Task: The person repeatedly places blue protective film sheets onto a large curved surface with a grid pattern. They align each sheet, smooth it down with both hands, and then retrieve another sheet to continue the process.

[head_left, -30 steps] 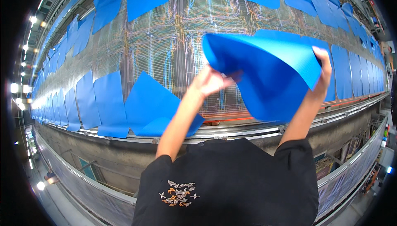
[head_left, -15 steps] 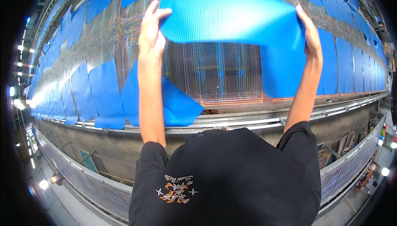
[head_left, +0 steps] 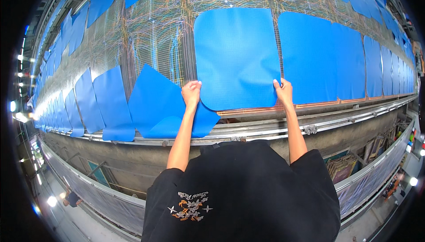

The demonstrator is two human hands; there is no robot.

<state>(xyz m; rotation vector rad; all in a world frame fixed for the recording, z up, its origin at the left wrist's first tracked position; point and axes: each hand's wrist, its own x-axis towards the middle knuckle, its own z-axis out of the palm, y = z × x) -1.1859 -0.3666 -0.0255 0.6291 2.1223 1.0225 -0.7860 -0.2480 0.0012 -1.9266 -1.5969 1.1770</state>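
A blue sheet with rounded corners (head_left: 234, 51) lies nearly flat on the long table, covering part of its coloured line pattern. My left hand (head_left: 191, 93) pinches its left edge near the lower corner. At the opposite edge, my right hand (head_left: 283, 92) pinches the sheet between thumb and fingers, and small creases run inward from there. To the right, a narrow strip of table separates it from another flat blue sheet (head_left: 307, 58). Left of my left hand, loose blue sheets (head_left: 155, 98) overlap at an angle, one hanging over the table's near edge.
The long table (head_left: 155, 47) carries coloured lines and several more blue sheets along both sides. A metal rail (head_left: 265, 129) runs along its near edge in front of me. Behind me stands another long table (head_left: 97, 197); a person (head_left: 72, 199) is at the far lower left.
The sheet was raised and curved between my hands; now it lies on the table. Both hands came down toward me and closer together, gripping its side edges.
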